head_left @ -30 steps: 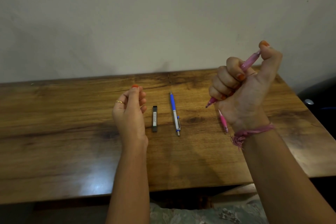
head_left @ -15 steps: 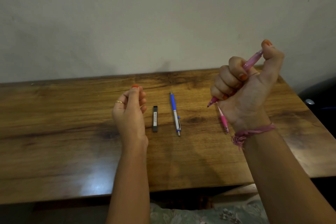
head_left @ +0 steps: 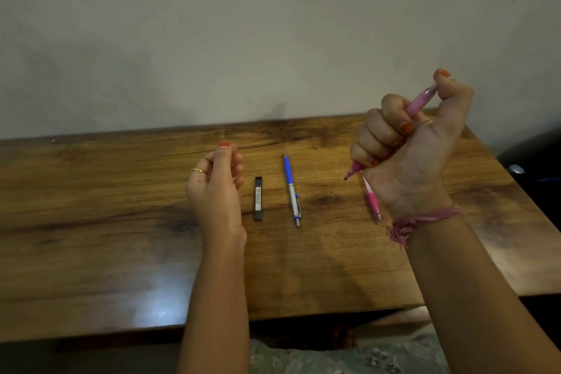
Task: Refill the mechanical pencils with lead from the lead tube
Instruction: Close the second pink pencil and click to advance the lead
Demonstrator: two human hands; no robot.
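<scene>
My right hand (head_left: 406, 155) is raised above the right side of the wooden table (head_left: 91, 222). It grips a translucent pink mechanical pencil (head_left: 420, 100) in a fist, thumb on the upper end and tip pointing down and left. A second pink pencil (head_left: 372, 200) lies on the table, partly hidden behind that hand. A blue and silver pencil (head_left: 292, 188) lies mid-table, with the black lead tube (head_left: 258, 198) just left of it. My left hand (head_left: 217, 182) hovers left of the tube, fingers curled against the thumb. Nothing shows between its fingertips.
A plain wall stands right behind the table's far edge. A dark object (head_left: 528, 161) sits past the table's right edge. Floral cloth (head_left: 334, 355) shows below the near edge.
My right hand has risen slightly with the pink pencil, thumb still on its end. My left hand and the things on the table have not moved.
</scene>
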